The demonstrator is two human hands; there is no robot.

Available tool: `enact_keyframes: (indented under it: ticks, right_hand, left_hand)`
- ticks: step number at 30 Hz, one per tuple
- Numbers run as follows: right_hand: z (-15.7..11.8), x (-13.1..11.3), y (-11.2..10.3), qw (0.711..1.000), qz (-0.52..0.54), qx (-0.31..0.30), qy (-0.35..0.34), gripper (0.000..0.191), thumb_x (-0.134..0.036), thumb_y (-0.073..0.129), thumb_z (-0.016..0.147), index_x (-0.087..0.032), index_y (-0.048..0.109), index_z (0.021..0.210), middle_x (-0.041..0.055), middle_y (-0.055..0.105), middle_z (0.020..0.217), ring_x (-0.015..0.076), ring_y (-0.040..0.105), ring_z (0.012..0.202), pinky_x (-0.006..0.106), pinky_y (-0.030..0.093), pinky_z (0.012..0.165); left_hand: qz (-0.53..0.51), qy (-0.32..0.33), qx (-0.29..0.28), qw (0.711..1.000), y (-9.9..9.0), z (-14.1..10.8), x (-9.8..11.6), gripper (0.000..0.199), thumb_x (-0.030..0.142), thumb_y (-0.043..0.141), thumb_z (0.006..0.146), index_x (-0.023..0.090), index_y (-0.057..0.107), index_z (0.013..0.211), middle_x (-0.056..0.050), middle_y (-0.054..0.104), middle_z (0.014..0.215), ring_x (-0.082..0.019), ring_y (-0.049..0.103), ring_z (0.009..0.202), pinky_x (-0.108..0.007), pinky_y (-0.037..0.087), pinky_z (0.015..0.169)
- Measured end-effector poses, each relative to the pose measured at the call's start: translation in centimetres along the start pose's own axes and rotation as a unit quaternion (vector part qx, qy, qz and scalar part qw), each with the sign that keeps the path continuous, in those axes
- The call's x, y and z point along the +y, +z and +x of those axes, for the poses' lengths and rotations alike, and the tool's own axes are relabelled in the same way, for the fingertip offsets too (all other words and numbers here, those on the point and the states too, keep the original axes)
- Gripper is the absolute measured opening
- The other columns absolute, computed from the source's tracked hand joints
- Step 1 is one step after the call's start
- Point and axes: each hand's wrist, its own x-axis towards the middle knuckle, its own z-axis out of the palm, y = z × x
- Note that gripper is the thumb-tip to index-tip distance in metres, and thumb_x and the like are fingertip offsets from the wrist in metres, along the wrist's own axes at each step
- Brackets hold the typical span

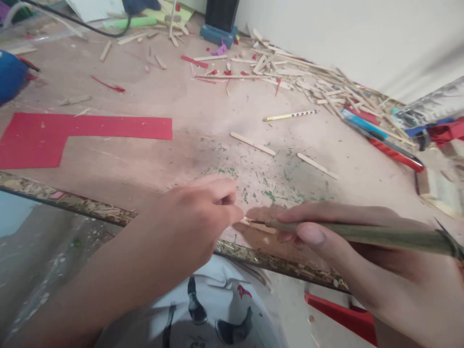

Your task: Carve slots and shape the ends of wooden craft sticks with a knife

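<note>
Left hand (192,217): fingers closed, pinching craft stick (264,227) near table's front edge (275,258). Right hand (337,232): gripping greenish-handled tool (377,235), tip at stick. From stick: loose sticks at twelve and two o'clock, pencil (292,115) at one, scrap pile (308,79) beyond; red sheet (87,128) at ten. Bare tabletop (174,96) toward eleven; front edge close below, little room at six.

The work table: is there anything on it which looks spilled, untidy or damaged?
Yes. Green bits lie scattered beyond the left hand, like spilled waste. Wooden sticks are heaped in disorder along the wall. The near edge looks rough, with bare chips showing, perhaps unfinished rather than damaged.
</note>
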Motion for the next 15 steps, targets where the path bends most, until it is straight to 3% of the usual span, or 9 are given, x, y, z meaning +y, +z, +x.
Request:
enact_keyframes:
  ticks: [10,15]
  right_hand:
    - [-0.08,0.72,-0.04,0.999,0.020,-0.034,-0.033,0.017,-0.035,0.078,0.109,-0.047,0.087,0.118,-0.0151,0.089,0.111,0.0118,0.088,0.090,0.008,0.065,0.073]
    - [0.22,0.34,-0.29,0.999,0.011,-0.037,-0.023,0.013,-0.036,0.077,0.110,-0.044,0.088,0.111,-0.0146,0.090,0.108,0.0115,0.088,0.089,0.008,0.065,0.073]
  left_hand:
    - [0.007,-0.003,-0.006,1.000,0.08,0.08,-0.14,0.037,0.005,0.048,0.110,0.027,0.078,0.107,0.003,0.067,0.106,-0.015,0.064,0.087,-0.034,0.042,0.073]
    - [0.016,0.000,-0.001,1.000,0.18,0.05,-0.14,0.038,0.006,0.049,0.110,0.028,0.080,0.110,0.002,0.069,0.108,-0.015,0.066,0.091,-0.032,0.043,0.071]
